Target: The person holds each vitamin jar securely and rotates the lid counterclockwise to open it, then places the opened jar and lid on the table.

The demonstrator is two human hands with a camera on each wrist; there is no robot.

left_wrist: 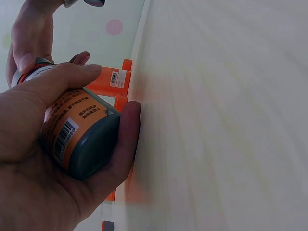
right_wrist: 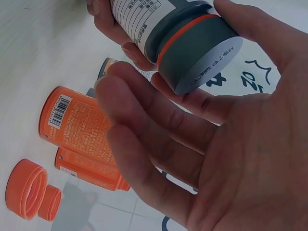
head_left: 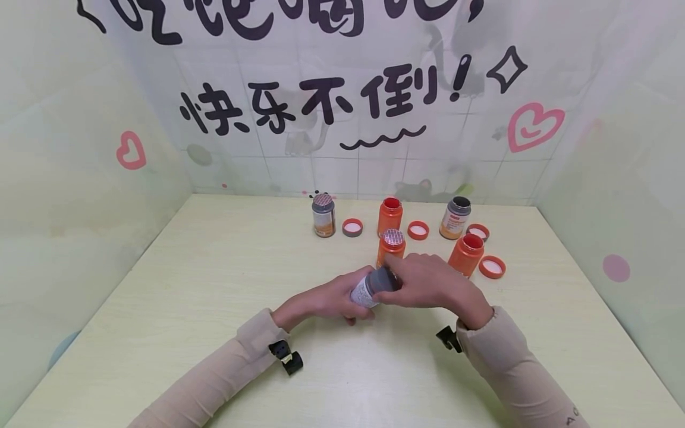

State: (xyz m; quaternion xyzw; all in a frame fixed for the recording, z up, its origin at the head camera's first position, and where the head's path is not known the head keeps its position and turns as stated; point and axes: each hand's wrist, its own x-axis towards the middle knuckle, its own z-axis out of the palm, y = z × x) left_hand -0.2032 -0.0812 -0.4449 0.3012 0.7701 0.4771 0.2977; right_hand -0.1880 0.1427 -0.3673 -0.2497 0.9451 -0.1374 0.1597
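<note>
My left hand (head_left: 342, 295) grips a grey bottle (head_left: 363, 293) with a white and orange label, tilted with its top toward the right hand. On that bottle sits a dark grey cap (right_wrist: 199, 53) with an orange ring under it. Thumb and forefinger of my right hand (head_left: 425, 280) pinch this cap from either side, while the other fingers extend loosely past it in the right wrist view. Just beyond the hands stands an orange bottle (head_left: 392, 245) with a patterned foil seal on its mouth, its lower part hidden by the right hand.
Farther back stand a foil-sealed grey bottle (head_left: 323, 219), an open orange bottle (head_left: 389, 220) and an open grey bottle (head_left: 453, 221). Another open orange bottle (head_left: 465, 257) is beside the right wrist. Several caps lie among them, including a grey cap (head_left: 352, 232) and an orange cap (head_left: 492, 267).
</note>
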